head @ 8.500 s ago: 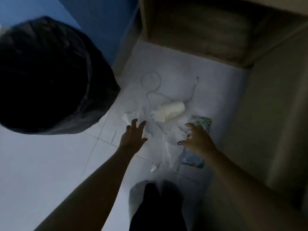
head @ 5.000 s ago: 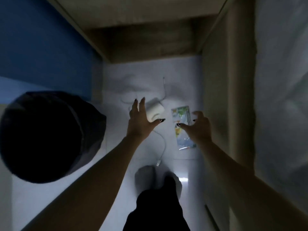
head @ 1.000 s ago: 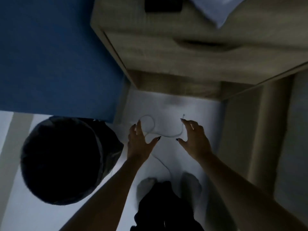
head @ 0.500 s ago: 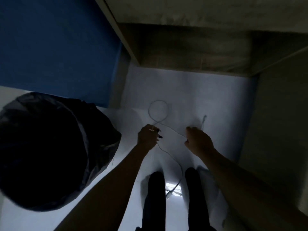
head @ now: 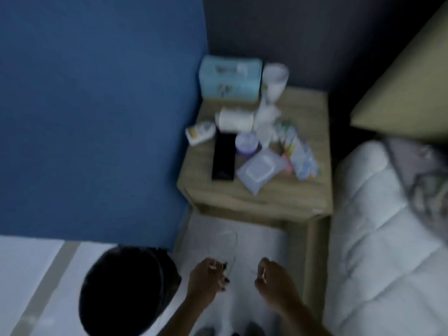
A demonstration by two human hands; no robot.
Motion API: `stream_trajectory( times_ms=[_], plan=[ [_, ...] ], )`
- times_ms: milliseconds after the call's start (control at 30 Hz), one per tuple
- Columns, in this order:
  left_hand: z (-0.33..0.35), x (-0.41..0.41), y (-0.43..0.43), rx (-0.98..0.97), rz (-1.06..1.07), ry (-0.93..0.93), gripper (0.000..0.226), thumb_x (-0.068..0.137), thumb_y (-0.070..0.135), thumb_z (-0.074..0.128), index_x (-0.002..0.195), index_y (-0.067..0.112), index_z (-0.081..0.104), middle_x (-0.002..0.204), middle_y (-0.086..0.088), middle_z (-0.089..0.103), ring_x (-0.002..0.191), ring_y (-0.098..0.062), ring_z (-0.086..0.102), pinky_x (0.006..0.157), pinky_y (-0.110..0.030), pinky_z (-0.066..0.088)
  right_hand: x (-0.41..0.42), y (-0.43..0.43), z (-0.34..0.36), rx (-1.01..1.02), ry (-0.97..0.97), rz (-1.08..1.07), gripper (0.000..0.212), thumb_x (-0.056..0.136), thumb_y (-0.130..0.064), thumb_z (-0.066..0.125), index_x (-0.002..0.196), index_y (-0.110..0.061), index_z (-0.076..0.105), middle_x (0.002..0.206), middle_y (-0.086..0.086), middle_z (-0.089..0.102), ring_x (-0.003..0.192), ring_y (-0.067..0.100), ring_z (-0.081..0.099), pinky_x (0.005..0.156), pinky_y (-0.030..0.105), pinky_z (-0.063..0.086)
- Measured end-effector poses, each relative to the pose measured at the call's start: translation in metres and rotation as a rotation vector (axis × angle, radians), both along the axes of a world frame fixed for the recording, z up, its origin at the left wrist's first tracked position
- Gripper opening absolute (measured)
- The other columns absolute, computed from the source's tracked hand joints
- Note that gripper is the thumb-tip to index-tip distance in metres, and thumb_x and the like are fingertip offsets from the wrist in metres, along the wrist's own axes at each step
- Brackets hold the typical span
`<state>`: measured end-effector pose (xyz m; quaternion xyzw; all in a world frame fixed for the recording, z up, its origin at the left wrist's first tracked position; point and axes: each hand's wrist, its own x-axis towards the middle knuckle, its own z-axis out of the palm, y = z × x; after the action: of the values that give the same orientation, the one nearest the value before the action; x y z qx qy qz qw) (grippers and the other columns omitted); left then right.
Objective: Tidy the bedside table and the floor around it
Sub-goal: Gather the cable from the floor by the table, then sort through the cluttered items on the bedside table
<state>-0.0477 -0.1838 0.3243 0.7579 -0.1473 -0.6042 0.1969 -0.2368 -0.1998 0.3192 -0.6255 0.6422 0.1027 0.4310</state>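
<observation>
A thin white cable [head: 232, 243] loops up off the pale floor in front of the wooden bedside table [head: 261, 195]. My left hand [head: 208, 277] grips one part of the cable and my right hand [head: 271, 277] pinches another part, both held low over the floor. The table top carries a pale blue tissue box [head: 230, 80], a white cup [head: 275, 80], a white bottle [head: 236, 118] lying on its side, a black phone [head: 224, 160], a purple jar [head: 247, 143], a wipes pack [head: 260, 169] and colourful packets [head: 299, 151]. The frame is blurred.
A bin lined with a black bag [head: 128, 294] stands on the floor at my left. A blue wall [head: 97, 105] runs along the left. A bed with a white quilt [head: 378, 226] and a tan headboard [head: 407, 81] fills the right side.
The view has swung up from the floor to the table top. Both hands have lifted with the cable, whose loop now hangs off the floor between them.
</observation>
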Motion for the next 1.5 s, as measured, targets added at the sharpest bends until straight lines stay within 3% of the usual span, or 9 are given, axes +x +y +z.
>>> stream_trajectory(
  times_ms=[267, 367, 633, 767, 967, 1033, 1133, 1267, 1500],
  plan=[
    [0.218, -0.027, -0.095, -0.258, -0.005, 0.057, 0.012, 0.092, 0.010, 0.058, 0.084, 0.003, 0.062, 0.066, -0.012, 0.068, 0.059, -0.025, 0.071, 0.053, -0.033, 0.058, -0.012, -0.084, 0.228, -0.235, -0.228, -0.141, 0.015, 0.074, -0.007, 0.061, 0.071, -0.019, 0.054, 0.069, -0.008, 0.043, 0.082, 0.022, 0.059, 0.067, 0.016, 0.035],
    [0.280, -0.043, -0.124, -0.367, -0.011, 0.086, 0.015, 0.091, 0.009, 0.059, 0.077, 0.006, 0.062, 0.058, -0.006, 0.065, 0.052, -0.019, 0.068, 0.050, -0.030, 0.057, -0.014, -0.100, 0.292, -0.197, -0.368, -0.201, 0.022, 0.071, -0.020, 0.068, 0.071, -0.020, 0.046, 0.080, 0.001, 0.052, 0.081, 0.020, 0.056, 0.072, 0.024, 0.039],
    [0.381, -0.057, -0.198, -0.556, 0.042, 0.267, 0.012, 0.093, 0.006, 0.056, 0.081, 0.006, 0.059, 0.078, -0.010, 0.067, 0.066, -0.021, 0.069, 0.065, -0.030, 0.061, -0.022, -0.160, 0.372, -0.254, -0.448, -0.172, 0.025, 0.078, -0.027, 0.066, 0.091, -0.026, 0.044, 0.078, -0.001, 0.063, 0.068, 0.014, 0.063, 0.059, 0.026, 0.047],
    [0.380, -0.044, -0.232, -0.600, -0.057, 0.127, 0.018, 0.096, 0.013, 0.049, 0.081, 0.017, 0.059, 0.078, -0.004, 0.066, 0.063, -0.012, 0.068, 0.058, -0.022, 0.055, -0.027, -0.215, 0.382, -0.373, -0.424, -0.191, 0.016, 0.090, -0.020, 0.061, 0.104, -0.025, 0.054, 0.090, 0.000, 0.071, 0.074, 0.011, 0.070, 0.065, 0.025, 0.057],
    [0.341, 0.004, -0.268, -0.702, -0.299, -0.435, 0.015, 0.090, 0.020, 0.062, 0.099, 0.010, 0.068, 0.099, -0.008, 0.072, 0.088, -0.014, 0.064, 0.067, -0.012, 0.042, -0.029, -0.291, 0.371, -0.414, -0.258, -0.134, 0.016, 0.094, -0.024, 0.056, 0.090, -0.012, 0.066, 0.083, 0.003, 0.071, 0.078, 0.018, 0.067, 0.075, 0.039, 0.054],
    [0.326, 0.016, -0.274, -0.702, -0.319, -0.483, 0.015, 0.089, 0.019, 0.063, 0.101, 0.012, 0.068, 0.102, -0.006, 0.071, 0.093, -0.015, 0.066, 0.071, -0.009, 0.046, -0.025, -0.315, 0.361, -0.439, -0.195, -0.070, 0.018, 0.095, -0.027, 0.055, 0.082, -0.016, 0.063, 0.077, 0.000, 0.068, 0.072, 0.016, 0.065, 0.070, 0.035, 0.052],
    [0.301, 0.025, -0.285, -0.684, -0.359, -0.576, 0.018, 0.090, 0.019, 0.058, 0.105, 0.012, 0.066, 0.110, -0.007, 0.066, 0.102, -0.021, 0.063, 0.088, -0.032, 0.051, -0.016, -0.346, 0.339, -0.476, -0.137, -0.035, 0.019, 0.097, -0.029, 0.050, 0.088, -0.018, 0.063, 0.082, 0.001, 0.068, 0.075, 0.017, 0.065, 0.070, 0.033, 0.052],
    [0.263, 0.017, -0.290, -0.637, -0.360, -0.610, 0.019, 0.094, 0.023, 0.054, 0.107, 0.014, 0.065, 0.109, -0.004, 0.067, 0.101, -0.017, 0.063, 0.084, -0.024, 0.048, -0.008, -0.371, 0.301, -0.510, -0.045, -0.018, 0.024, 0.099, -0.030, 0.048, 0.104, -0.012, 0.063, 0.099, 0.006, 0.069, 0.092, 0.023, 0.066, 0.079, 0.035, 0.052],
    [0.205, 0.006, -0.309, -0.548, -0.281, -0.609, 0.021, 0.096, 0.027, 0.052, 0.110, 0.015, 0.062, 0.111, -0.004, 0.064, 0.092, -0.012, 0.062, 0.076, -0.022, 0.050, -0.004, -0.409, 0.240, -0.553, 0.113, 0.080, 0.027, 0.101, -0.032, 0.043, 0.111, -0.014, 0.059, 0.105, 0.006, 0.069, 0.095, 0.020, 0.065, 0.069, 0.023, 0.040]
  ],
)
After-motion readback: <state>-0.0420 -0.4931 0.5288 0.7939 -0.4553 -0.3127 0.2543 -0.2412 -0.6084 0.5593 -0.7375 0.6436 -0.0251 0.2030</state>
